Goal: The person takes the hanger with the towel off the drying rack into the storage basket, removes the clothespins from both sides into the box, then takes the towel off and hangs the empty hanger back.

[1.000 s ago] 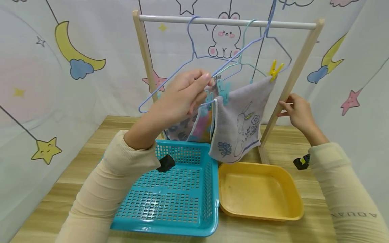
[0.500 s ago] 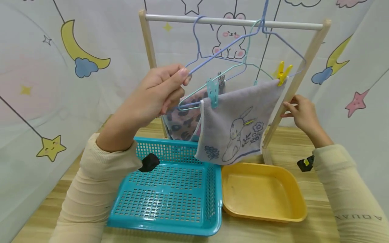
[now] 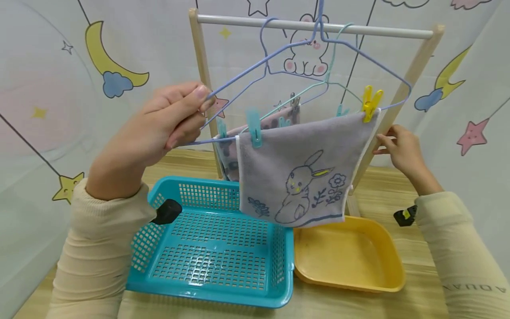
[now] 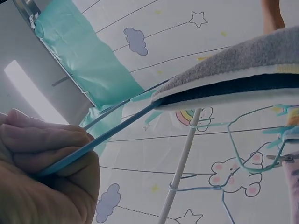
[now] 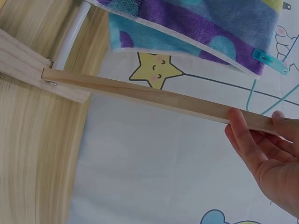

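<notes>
My left hand [image 3: 157, 122] pinches the left end of a blue wire clothes hanger [image 3: 252, 68]. Fingers curled round the blue wire also show in the left wrist view. From the hanger's lower bar hangs a grey hand towel [image 3: 295, 177] with a rabbit drawing, clipped by a light-blue clothespin [image 3: 256, 129] and a yellow clothespin [image 3: 370, 105]. The hanger's hook overlaps the rack's white rod [image 3: 239, 20] and runs out of the top of the head view. My right hand [image 5: 275, 163] holds the rack's wooden side post [image 5: 154, 97] between thumb and fingers.
Behind the towel, another blue hanger [image 3: 263, 40] and a green hanger [image 3: 334, 55] hang on the rod. A spotted towel [image 3: 231, 155] shows there. Below stand a teal slotted basket [image 3: 211, 299] and a yellow basin [image 3: 392, 277] on the wood-patterned surface.
My left hand has moved left and toward me with the hanger, turning the grey towel to face the head camera. My right hand stays on the post.
</notes>
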The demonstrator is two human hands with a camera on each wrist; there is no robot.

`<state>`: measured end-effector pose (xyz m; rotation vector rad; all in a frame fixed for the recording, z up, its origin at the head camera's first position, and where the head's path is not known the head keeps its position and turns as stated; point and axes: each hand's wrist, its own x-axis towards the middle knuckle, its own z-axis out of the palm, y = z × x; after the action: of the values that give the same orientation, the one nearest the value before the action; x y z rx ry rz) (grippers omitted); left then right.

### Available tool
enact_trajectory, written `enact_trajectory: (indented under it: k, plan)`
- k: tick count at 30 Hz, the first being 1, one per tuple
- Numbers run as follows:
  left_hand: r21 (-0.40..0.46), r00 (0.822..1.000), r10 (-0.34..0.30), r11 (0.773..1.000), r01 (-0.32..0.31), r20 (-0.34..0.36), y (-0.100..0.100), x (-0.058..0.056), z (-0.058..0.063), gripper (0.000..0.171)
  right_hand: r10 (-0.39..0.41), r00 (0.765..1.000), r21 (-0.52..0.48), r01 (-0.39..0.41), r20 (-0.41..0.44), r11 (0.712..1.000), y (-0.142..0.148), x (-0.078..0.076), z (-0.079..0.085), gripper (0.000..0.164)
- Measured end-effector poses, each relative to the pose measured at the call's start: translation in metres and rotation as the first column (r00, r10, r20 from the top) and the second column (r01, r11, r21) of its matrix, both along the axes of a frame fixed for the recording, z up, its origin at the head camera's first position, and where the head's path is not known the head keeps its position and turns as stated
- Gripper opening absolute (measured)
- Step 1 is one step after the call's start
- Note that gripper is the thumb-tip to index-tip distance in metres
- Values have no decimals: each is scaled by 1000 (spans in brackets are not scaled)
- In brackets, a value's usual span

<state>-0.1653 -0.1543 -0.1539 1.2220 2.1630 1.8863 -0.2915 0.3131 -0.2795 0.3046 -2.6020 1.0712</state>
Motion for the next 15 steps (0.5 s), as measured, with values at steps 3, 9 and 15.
enact_trajectory:
  k: [3,9,15]
  plan:
    - [20,1000,-11,1000,11,9,-11,4,1,34,2,1000,-2,-2,0,1000,0,0,-1,33]
    - [87,999,-46,995,46,6,-32,9,1,29,2,1000,-7,-2,3,1000,1,0,-2,35]
    - [115,998,-53,992,49,34,-58,16,-2,26,2,1000,-21,-2,-2,1000,1,0,-3,34]
